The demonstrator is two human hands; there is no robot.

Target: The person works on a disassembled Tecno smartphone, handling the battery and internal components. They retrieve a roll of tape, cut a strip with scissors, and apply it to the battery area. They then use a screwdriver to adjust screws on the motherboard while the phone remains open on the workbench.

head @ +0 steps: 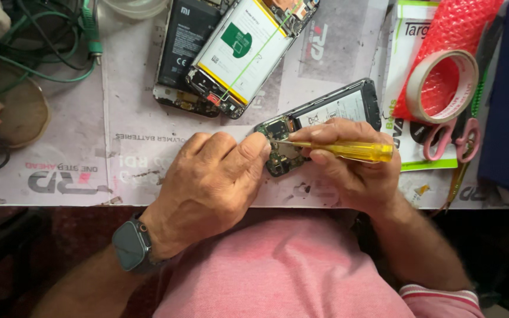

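I see the opened black smartphone with its back cover off and circuit board bared [316, 126] lying tilted near the front edge of the grey printed work mat [131, 118], its lower end under both hands. My right hand [349, 162] is closed around a yellow clear-handled screwdriver [349, 150], the handle pointing right and the thin shaft reaching left onto the board. My left hand [216, 176] is curled, thumb and fingertips pressed against the phone's lower end right beside the screwdriver tip; a dark square wristwatch [129, 244] sits on that wrist.

Just beyond the phone, two more opened phones [225, 50] lie side by side, touching, one with a white and yellow battery showing. To the right, close to the screwdriver's handle end, a roll of tape [443, 85] rests on red bubble wrap [458, 35], with pink-handled scissors [452, 138] just below it. Green cables [48, 53] crowd the far left corner.

Open mat lies left of my left hand, out to the mat's left border. The table edge runs just beneath both wrists.
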